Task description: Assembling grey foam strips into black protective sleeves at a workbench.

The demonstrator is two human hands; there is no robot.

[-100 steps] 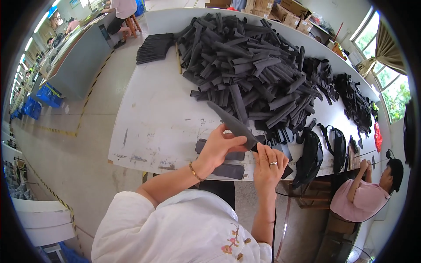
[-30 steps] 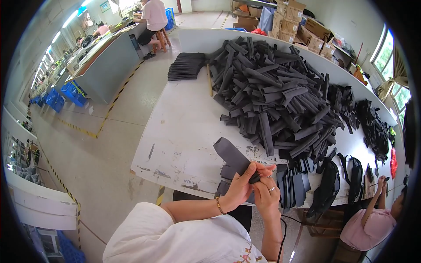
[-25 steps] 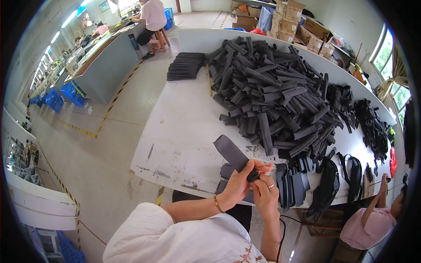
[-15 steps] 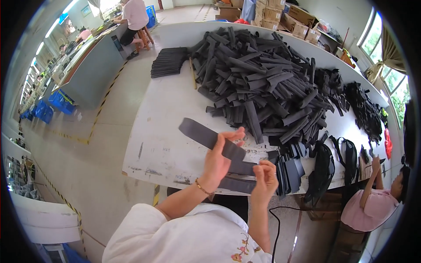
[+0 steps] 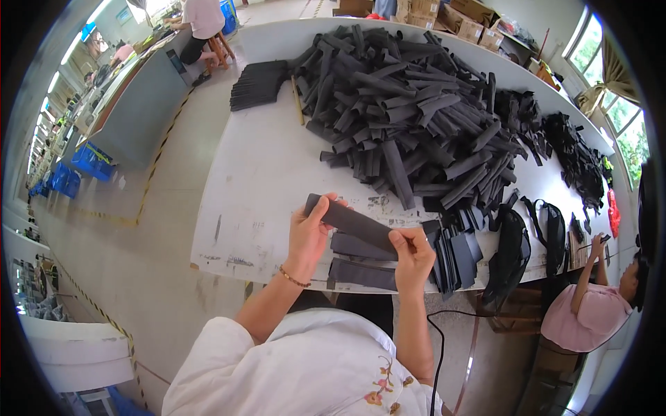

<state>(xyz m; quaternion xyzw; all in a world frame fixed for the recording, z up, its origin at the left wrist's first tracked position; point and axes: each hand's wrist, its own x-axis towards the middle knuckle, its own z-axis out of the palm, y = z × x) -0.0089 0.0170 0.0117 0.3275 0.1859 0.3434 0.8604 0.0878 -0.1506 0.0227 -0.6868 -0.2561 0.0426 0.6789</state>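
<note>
Hands closed on 1 dark foam strip (image 5: 355, 223), held above the table (image 5: 263, 173) edge: left hand (image 5: 307, 232) pinching its left end, right hand (image 5: 413, 253) its right end. 2 similar strips (image 5: 361, 260) lie flat beneath; large strip pile (image 5: 416, 118) beyond.

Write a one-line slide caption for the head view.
Both hands, left hand and right hand, hold a dark strip above the white table.

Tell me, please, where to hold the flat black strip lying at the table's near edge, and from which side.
Probably by its left end, coming from the near side: the black strip lies flat along the table edge. Its right end seems tucked behind the right hand.
</note>
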